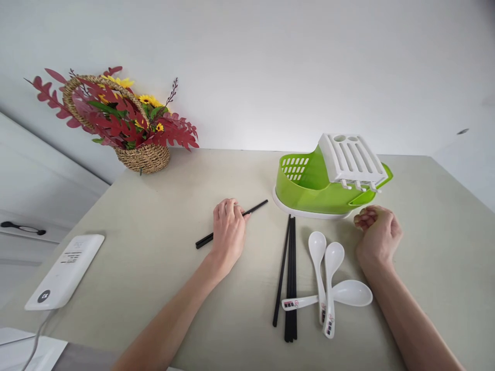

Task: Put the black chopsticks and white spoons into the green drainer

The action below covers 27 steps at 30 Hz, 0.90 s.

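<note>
Fingers wrapped around them, my left hand (pixel 228 229) grips a pair of black chopsticks (pixel 204 240) at mid-length, low over the table. The chopsticks slant, their thin tips pointing up and to the right. My right hand (pixel 379 236) is curled into a loose fist beside the front right of a green and white cutlery holder (pixel 309 200); nothing shows in it. Between my arms lie several more black chopsticks (pixel 291 288), side by side. Three white spoons lie crossed to their right: two upright spoons (pixel 317 245) (pixel 334 255) over a sideways spoon (pixel 352 293).
A woven basket (pixel 145 158) of red leaves and yellow flowers stands at the back left. A white flat device (pixel 71 265) with a cord lies at the table's left edge. The white wall (pixel 247 77) rises behind the table (pixel 240 172).
</note>
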Each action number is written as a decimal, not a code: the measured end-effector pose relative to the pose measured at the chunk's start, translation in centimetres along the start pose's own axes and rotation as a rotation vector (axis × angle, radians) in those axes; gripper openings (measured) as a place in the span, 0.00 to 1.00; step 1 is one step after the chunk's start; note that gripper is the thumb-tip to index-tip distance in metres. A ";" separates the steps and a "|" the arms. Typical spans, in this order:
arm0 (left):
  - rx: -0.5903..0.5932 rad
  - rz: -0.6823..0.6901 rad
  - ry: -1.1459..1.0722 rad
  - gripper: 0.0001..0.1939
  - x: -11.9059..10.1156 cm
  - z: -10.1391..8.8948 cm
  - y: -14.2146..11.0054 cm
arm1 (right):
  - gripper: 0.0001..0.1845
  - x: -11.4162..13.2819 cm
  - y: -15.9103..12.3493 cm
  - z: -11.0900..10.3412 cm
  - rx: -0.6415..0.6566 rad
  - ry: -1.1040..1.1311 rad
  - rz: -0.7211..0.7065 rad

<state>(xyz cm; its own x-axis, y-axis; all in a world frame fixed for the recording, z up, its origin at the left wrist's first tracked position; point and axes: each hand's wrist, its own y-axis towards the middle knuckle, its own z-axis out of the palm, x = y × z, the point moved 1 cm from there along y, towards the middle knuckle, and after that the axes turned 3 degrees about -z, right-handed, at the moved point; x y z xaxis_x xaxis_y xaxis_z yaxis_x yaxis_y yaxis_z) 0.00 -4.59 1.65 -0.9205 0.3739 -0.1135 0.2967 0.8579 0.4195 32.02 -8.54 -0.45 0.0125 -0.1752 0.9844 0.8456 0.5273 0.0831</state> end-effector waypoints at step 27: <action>-0.187 0.241 -0.299 0.05 -2.2 -0.5 -0.4 | 0.06 3.2 -2.3 0.4 0.063 -0.123 -0.349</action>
<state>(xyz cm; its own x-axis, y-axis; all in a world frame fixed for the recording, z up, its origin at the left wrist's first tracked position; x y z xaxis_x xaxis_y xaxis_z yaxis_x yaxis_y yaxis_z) 1.82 -5.92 2.16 -0.7083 0.6650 -0.2370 0.4174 0.6652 0.6191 29.91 -10.00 2.54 -0.3377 -0.2543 0.9062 0.7534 0.5041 0.4222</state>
